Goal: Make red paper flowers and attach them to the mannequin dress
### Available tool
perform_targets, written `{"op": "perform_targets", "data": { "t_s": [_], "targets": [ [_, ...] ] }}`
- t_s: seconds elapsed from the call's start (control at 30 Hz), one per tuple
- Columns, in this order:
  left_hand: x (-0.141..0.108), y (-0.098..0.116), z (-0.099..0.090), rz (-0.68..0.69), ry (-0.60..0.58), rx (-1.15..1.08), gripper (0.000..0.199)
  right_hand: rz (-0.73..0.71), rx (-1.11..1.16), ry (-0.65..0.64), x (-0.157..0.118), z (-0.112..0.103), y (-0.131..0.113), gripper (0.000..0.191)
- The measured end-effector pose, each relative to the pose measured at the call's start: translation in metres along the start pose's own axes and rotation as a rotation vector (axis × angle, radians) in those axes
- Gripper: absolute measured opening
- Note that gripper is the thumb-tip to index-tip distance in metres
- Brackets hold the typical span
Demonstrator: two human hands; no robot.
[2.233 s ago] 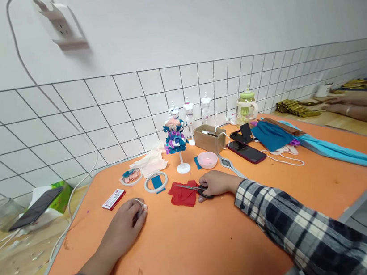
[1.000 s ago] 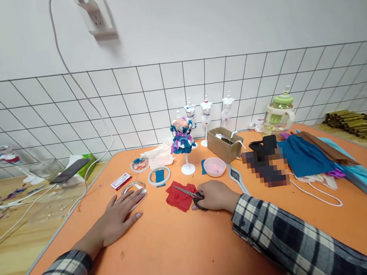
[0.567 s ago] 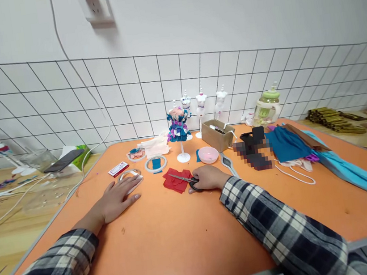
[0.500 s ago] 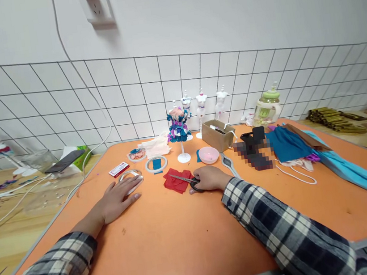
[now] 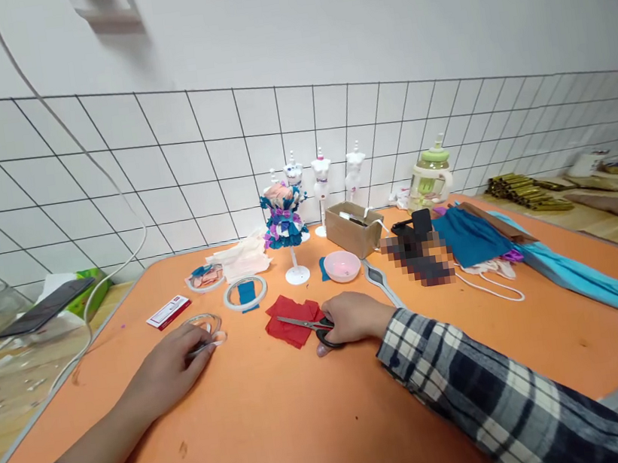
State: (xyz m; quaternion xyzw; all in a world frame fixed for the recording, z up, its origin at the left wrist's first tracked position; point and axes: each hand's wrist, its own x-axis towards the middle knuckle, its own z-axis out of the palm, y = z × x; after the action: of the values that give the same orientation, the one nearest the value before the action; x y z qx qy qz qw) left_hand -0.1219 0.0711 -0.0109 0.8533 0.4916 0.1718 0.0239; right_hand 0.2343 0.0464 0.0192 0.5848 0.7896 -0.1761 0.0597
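- Your left hand changed most: it lay flat half a second ago, and now its fingers curled in by the clear ring. Couldn't tell whether they clamped it.
- The red-and-white packet sat just beyond that hand, apart from it.
- The red cloth lay on the orange table between your hands, near the foot of the dressed stand. Its outline looked much the same; no fresh cut seen.
- The scissors rested across the cloth, blades pointing left. Couldn't tell if the blades met.
- Your right hand stayed clamped on the scissor handles.
- Net: only the left side moved; the cutting side looked paused, and no free hand steadied the cloth.
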Motion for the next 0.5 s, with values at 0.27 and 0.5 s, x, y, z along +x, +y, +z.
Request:
{"op": "perform_targets", "data": {
  "t_s": [0.27, 0.5],
  "targets": [
    [-0.011, 0.011, 0.002, 0.092, -0.091, -0.185, 0.033, 0.054, 0.012, 0.040, 0.003, 0.006, -0.003, 0.063],
    [-0.018, 0.023, 0.008, -0.007, -0.007, -0.302, 0.038, 0.107, 0.052, 0.123, -0.002, 0.015, -0.009, 0.057]
  ]
}}
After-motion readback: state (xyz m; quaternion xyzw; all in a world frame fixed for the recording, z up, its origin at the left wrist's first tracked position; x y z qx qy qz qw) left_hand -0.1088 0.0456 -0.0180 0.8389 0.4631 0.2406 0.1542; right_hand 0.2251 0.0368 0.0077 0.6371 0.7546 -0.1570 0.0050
